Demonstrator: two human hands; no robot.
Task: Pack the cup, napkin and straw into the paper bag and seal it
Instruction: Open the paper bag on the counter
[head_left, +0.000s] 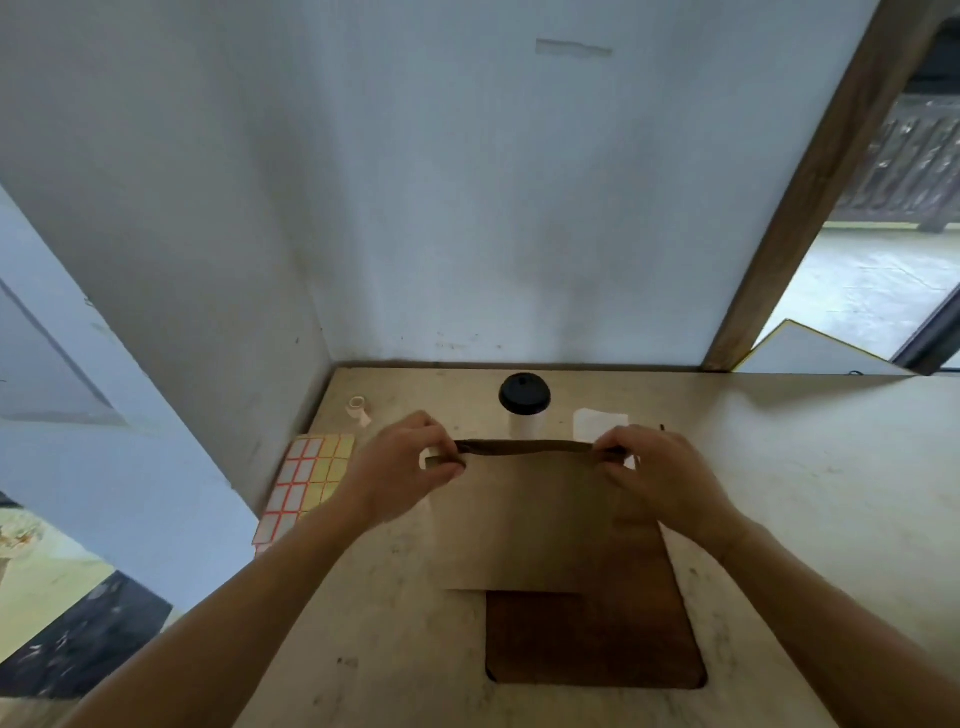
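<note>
A brown paper bag stands in the middle of the table, its mouth held up as a narrow slit. My left hand pinches the left corner of the bag's top edge. My right hand pinches the right corner. Behind the bag stands a white cup with a black lid. A white napkin lies flat to the cup's right, partly hidden by my right hand. A thin dark tip, perhaps the straw, shows just above my right hand.
A sheet of red and yellow stickers lies at the table's left edge. A small roll of tape sits at the back left. A dark wooden board lies under the bag. Walls close the back and left.
</note>
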